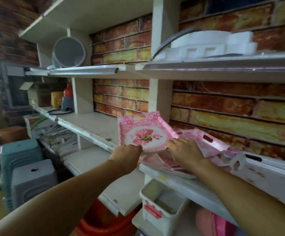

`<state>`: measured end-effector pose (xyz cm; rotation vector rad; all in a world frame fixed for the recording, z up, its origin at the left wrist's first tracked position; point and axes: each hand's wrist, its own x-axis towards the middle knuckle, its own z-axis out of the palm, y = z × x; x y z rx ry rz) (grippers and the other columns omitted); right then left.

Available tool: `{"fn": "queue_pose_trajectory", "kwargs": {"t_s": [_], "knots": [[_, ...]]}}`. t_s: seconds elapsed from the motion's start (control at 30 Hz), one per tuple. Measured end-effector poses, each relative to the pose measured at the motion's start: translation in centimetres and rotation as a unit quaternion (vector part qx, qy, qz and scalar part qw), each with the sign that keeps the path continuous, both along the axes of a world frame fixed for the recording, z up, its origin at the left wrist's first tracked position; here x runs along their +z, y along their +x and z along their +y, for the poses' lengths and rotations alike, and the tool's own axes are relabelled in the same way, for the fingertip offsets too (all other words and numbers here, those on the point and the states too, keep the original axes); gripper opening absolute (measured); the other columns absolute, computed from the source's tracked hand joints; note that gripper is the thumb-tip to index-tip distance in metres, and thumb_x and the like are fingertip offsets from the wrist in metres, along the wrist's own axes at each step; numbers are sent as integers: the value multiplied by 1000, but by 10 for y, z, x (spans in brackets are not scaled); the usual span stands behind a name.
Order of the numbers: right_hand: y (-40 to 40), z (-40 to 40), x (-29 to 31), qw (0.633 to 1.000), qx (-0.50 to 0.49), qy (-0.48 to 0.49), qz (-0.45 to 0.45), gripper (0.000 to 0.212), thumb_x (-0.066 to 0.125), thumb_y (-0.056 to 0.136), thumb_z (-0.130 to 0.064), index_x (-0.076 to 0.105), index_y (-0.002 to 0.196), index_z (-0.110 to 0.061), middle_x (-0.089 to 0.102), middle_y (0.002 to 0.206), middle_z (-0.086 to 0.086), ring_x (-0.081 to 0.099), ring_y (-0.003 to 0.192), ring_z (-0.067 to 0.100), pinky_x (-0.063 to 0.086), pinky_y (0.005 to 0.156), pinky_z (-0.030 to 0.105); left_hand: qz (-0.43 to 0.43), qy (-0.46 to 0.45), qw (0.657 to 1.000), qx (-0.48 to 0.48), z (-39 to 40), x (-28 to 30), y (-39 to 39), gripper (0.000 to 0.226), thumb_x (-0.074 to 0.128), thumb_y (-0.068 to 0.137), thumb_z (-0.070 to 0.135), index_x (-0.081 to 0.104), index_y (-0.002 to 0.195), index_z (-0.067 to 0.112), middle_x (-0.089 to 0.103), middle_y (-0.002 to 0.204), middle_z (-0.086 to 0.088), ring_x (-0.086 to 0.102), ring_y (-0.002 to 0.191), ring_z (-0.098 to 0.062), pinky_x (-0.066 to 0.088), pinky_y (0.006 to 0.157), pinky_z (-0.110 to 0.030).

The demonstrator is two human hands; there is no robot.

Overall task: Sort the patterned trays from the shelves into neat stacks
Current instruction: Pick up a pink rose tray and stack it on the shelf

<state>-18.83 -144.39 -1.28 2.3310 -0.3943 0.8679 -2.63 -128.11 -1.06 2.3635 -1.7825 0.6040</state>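
hands: left hand (129,153), right hand (183,149) both pinch pink floral tray (143,132) | tilted above shelf (94,126)

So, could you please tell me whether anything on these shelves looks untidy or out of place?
Yes. The pink trays on the right shelf lie fanned and tilted rather than stacked, some overhanging the edge. Both hands, left hand and right hand, hold one flowered tray tilted up.

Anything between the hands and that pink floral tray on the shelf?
Nothing visible: the left hand and right hand already grip the near edge of the pink floral tray, tilted above other pink trays.
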Motion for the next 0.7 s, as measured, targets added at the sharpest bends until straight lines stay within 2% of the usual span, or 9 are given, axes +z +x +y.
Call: {"fn": "queue_pose_trajectory", "kwargs": {"t_s": [0.13,0.23,0.3,0.43,0.7], "knots": [[63,55,-2,1000,29,8,-6,26,82,56,-8,61,70,-15,62,62,4,60,51,25,42,45,28,-1,-2,1000,27,62,-3,53,23,39,93,11,51,113,15,63,105,-10,62,91,-33,41,65,-36],[105,96,-3,998,61,10,0,6,67,75,-18,63,74,-15,66,69,4,63,57,25,45,48,29,-7,2,999,52,106,-4,90,25,39,93,10,50,114,16,63,105,-8,62,91,-31,38,63,-34],[135,117,-7,998,61,25,8,6,67,79,-20,62,78,-16,68,74,3,63,61,25,46,52,31,-9,12,997,69,132,-4,113,27,40,92,8,50,115,16,63,105,-8,62,92,-31,38,63,-33],[189,148,-18,997,61,44,18,27,84,62,-21,59,70,-19,62,63,-1,59,52,24,37,45,25,-11,41,994,100,174,-5,158,26,42,89,6,48,112,15,62,103,-8,62,90,-33,42,62,-36],[280,172,-29,994,101,41,12,28,83,54,-10,61,69,-16,61,59,1,58,48,25,40,43,24,-7,38,990,136,204,-17,239,28,46,88,9,50,114,18,63,103,-4,62,89,-29,44,65,-36]]}}
